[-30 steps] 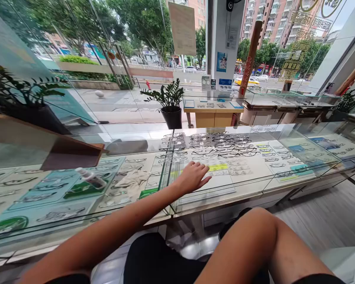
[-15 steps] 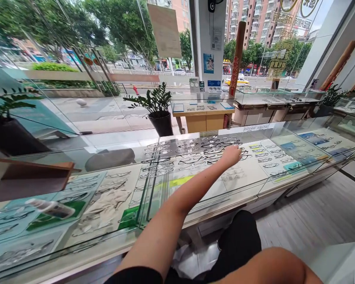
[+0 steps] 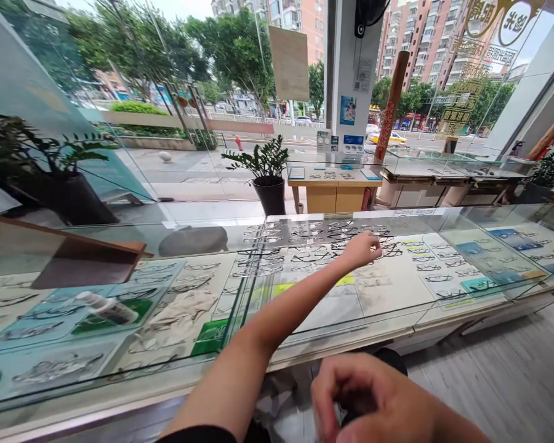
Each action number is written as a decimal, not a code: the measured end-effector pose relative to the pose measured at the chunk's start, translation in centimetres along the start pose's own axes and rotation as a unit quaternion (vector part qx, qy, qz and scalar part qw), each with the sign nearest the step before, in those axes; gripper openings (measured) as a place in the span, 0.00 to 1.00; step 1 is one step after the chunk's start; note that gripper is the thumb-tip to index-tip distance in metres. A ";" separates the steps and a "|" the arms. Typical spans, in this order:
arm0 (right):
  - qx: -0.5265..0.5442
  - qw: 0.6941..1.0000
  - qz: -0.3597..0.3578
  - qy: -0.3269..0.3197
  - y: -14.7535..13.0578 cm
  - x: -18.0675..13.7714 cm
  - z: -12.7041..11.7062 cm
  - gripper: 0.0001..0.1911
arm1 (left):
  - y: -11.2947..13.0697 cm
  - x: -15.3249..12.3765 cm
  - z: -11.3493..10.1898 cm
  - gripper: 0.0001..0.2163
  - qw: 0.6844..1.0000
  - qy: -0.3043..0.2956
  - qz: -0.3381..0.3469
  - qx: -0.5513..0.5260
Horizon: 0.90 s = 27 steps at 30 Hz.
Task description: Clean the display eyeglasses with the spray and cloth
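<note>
My left hand (image 3: 362,248) reaches far across the glass display counter (image 3: 397,320). Its fingers are pinched together on a dark-framed pair of glasses (image 3: 388,248) at the right end of several rows of glasses (image 3: 305,243) laid out on the counter top. My right hand (image 3: 367,400) hovers low and close to me, in front of the counter edge. Its fingers are curled inward, and I see nothing in them.
A small spray bottle (image 3: 108,307) and a pale cloth (image 3: 184,307) lie on the glass to the left. A wooden board (image 3: 64,255) juts over the counter at far left. A potted plant (image 3: 268,178) and other display cases (image 3: 335,178) stand beyond, before the shop windows.
My right hand has risen into view at the bottom with curled fingers. My left hand stays at the rows of glasses it reached from the near part of the counter.
</note>
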State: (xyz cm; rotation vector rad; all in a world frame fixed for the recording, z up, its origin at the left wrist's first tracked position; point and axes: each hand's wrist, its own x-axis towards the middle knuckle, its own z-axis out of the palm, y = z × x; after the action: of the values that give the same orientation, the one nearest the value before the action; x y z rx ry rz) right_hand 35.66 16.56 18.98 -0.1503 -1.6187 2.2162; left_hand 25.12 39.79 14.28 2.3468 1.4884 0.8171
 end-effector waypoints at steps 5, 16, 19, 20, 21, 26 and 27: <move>-0.051 0.979 -0.133 0.144 -2.0 5.7 -5.5 0.19 | -6.8 -6.1 -6.0 0.08 0.956 0.183 -0.059 -0.221; -0.376 0.809 -0.233 0.387 2.5 21.1 -17.0 0.13 | -15.5 -12.1 -9.9 0.24 0.821 0.372 -0.157 -0.403; -0.397 0.818 -0.195 0.369 4.3 20.7 -17.7 0.13 | -15.6 -12.3 -9.0 0.26 0.815 0.358 -0.170 -0.424; -0.402 0.822 -0.186 0.359 4.7 20.5 -17.7 0.13 | -15.6 -12.4 -8.8 0.26 0.813 0.352 -0.172 -0.430; -0.402 0.827 -0.180 0.350 4.8 20.2 -17.7 0.14 | -15.5 -12.4 -8.6 0.25 0.811 0.345 -0.175 -0.439; -0.348 0.863 -0.170 0.325 4.3 19.8 -17.6 0.18 | -14.5 -12.6 -7.9 0.22 0.806 0.300 -0.174 -0.479; -0.331 0.872 -0.167 0.319 4.1 19.8 -17.6 0.19 | -14.3 -12.6 -7.8 0.21 0.810 0.296 -0.169 -0.478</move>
State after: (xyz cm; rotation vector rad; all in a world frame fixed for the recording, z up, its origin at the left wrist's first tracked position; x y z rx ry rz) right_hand 21.91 38.56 12.17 -0.6549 -1.7467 1.1015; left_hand 5.82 34.36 9.58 1.0815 1.1532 1.7575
